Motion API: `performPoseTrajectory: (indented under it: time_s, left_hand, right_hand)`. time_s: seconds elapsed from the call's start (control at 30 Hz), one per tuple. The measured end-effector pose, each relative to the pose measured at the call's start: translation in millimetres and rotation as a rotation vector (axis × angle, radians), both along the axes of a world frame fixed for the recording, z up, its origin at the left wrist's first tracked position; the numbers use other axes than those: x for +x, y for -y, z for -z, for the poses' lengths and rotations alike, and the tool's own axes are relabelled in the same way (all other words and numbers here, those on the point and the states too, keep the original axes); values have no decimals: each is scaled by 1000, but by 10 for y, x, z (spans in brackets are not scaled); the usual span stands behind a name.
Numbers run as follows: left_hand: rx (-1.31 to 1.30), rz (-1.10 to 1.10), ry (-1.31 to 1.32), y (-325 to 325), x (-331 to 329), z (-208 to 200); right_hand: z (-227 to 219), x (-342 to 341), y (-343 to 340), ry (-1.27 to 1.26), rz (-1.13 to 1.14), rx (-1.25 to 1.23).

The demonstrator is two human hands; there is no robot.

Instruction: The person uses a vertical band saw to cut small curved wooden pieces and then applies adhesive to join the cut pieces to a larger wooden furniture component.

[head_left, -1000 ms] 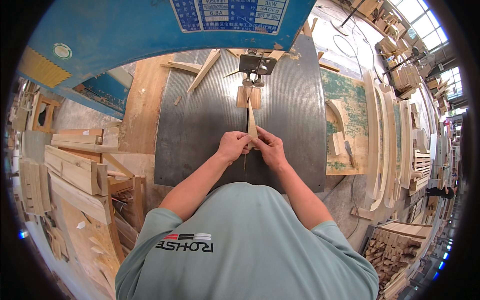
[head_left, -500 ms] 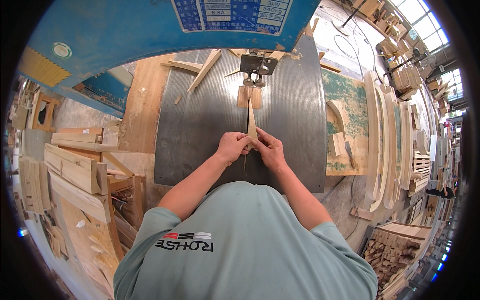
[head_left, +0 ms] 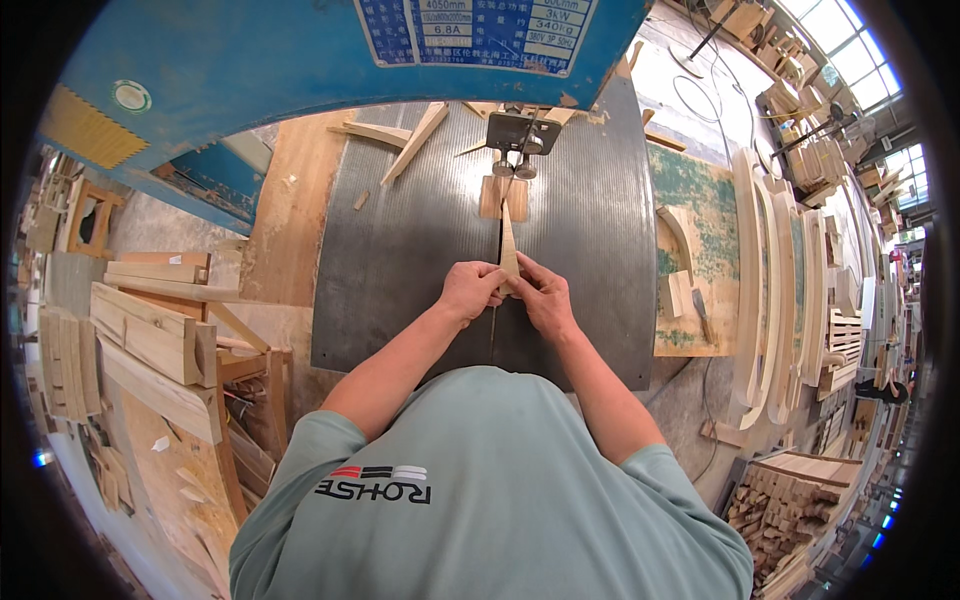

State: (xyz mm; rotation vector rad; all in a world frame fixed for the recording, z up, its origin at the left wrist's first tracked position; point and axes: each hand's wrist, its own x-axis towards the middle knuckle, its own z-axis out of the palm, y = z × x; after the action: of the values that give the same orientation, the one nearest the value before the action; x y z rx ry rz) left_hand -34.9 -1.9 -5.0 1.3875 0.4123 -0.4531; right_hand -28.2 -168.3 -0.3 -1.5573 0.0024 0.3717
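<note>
A narrow, tapered piece of wood (head_left: 508,238) lies on the dark metal table (head_left: 420,250) of a blue band saw (head_left: 260,70). Its thin end points away from me, at the wooden insert (head_left: 491,197) below the blade guide (head_left: 522,135). From the left, my left hand (head_left: 472,288) pinches the wide near end. My right hand (head_left: 545,297) grips that same end from the right, fingers closed along its edge. Both hands nearly meet, and their fingers partly cover the wood. The contact between blade and wood is too small to make out.
Wooden offcuts (head_left: 415,143) lie at the table's far left. Right of the table, a worn green board (head_left: 700,230) bears a curved wooden piece and a brush-like tool (head_left: 703,315). Long curved wooden parts (head_left: 765,290) stand further right. Stacked boards (head_left: 150,335) are at left.
My view has shifted slightly, so the saw and table sit a little further right and lower. Both hands keep their hold on the tapered wood, with little visible movement along the table.
</note>
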Motion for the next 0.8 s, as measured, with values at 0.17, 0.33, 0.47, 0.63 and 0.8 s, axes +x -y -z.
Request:
performPoseTrajectory:
  time_s: [0.17, 0.33, 0.47, 0.63, 0.8]
  left_hand:
    - [-2, -6, 4, 2, 29, 62]
    - [25, -2, 0, 16, 58, 20]
    - [59, -2, 0, 19, 72, 15]
    - [70, 2, -9, 28, 94, -57]
    - [70, -7, -5, 40, 96, -81]
  right_hand:
    - [26, 31, 10, -9, -17, 3]
    - [42, 49, 12, -18, -8, 18]
    - [9, 72, -3, -38, -5, 21]
    - [50, 100, 8, -66, 9, 57]
    - [65, 104, 11, -71, 3, 76]
